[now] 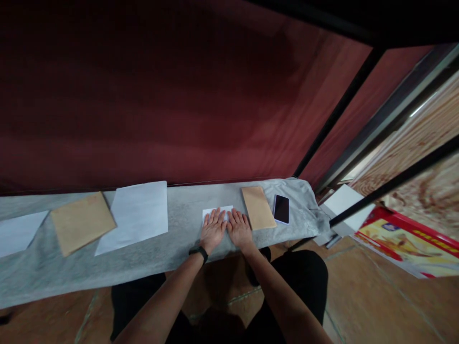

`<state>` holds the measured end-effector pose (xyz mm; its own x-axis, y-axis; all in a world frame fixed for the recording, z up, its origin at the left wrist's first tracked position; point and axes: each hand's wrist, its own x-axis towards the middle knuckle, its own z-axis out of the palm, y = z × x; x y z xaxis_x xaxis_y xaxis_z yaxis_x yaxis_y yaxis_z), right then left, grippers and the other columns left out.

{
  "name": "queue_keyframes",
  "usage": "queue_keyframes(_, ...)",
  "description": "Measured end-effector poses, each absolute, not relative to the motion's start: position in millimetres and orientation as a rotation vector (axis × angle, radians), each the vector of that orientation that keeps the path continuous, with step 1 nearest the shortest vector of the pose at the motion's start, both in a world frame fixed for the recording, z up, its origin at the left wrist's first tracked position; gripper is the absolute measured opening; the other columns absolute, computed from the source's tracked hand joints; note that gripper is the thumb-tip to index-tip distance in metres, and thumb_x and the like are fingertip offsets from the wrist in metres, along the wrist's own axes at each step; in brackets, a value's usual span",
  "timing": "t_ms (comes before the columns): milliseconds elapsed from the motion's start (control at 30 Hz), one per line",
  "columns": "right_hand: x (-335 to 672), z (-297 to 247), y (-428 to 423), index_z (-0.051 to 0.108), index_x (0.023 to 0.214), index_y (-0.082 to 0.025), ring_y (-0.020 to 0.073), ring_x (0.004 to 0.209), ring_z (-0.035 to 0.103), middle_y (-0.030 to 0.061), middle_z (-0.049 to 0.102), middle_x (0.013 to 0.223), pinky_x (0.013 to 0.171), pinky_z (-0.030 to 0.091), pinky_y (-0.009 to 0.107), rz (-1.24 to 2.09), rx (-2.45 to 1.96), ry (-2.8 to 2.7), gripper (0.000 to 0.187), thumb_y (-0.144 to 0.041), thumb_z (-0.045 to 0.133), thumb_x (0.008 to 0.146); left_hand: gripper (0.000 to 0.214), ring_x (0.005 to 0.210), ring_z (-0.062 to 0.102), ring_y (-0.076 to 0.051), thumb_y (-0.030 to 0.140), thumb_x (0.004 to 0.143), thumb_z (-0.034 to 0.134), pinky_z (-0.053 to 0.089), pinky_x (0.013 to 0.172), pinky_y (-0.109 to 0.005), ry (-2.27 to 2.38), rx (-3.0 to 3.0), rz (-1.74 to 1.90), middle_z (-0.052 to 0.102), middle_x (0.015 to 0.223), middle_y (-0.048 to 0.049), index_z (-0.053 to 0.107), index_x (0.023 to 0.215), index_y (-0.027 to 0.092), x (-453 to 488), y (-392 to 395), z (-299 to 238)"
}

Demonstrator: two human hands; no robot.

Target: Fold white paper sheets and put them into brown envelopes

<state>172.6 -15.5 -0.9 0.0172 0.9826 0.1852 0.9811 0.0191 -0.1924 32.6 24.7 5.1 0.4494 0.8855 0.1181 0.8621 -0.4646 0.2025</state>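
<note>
At the far left of the cloth-covered bench point(184, 205), a white sheet point(21, 234) lies flat, cut off by the edge of view. Just beside it is a square brown paper piece point(83, 222), its right side overlapping a larger white sheet point(139, 215); no hand is on any of these three. Next comes the left grip point(212, 231), a dark band point(199, 253) at its wrist, palm down with fingers extended and pinching nothing. It presses on a small white paper point(225, 208), which lies flat on the bench, mostly hidden under both hands. The right grip point(239, 229) lies alongside, likewise flat and unclenched on the same paper. The pressing looks underway rather than finished, since both hands cover the piece; whether it is folded, I cannot tell. If the other papers are part of this work, handling them seems left. Just right of the hands lies a long brown paper piece point(258, 208), untouched, then a phone point(282, 209) near the bench's end.
</note>
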Motion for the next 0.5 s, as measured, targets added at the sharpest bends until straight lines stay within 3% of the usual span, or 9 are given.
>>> queue_keyframes(267,173,-4,-15,0.041,0.153,-0.022,0.0258,0.146,0.036,0.0072,0.037,0.160,0.120,0.023,0.047,-0.015,-2.004,-2.021,0.049,-0.037,0.034,0.106,0.055,0.152,0.023,-0.022,0.035,0.101,0.028,0.017,0.124,-0.046,1.546,2.601,0.312,0.035,0.162,-0.0057,0.037,0.154,0.022,30,29,3)
queue_keyframes(500,175,-4,-15,0.042,0.152,-0.022,0.0266,0.145,0.037,0.0073,0.040,0.158,0.120,0.024,0.048,0.000,-2.011,-2.001,0.049,-0.037,0.035,0.106,0.059,0.151,0.026,-0.024,0.039,0.102,0.027,0.019,0.124,-0.045,1.660,2.587,0.307,0.036,0.161,-0.0118,0.035,0.154,0.013,11,40,-2)
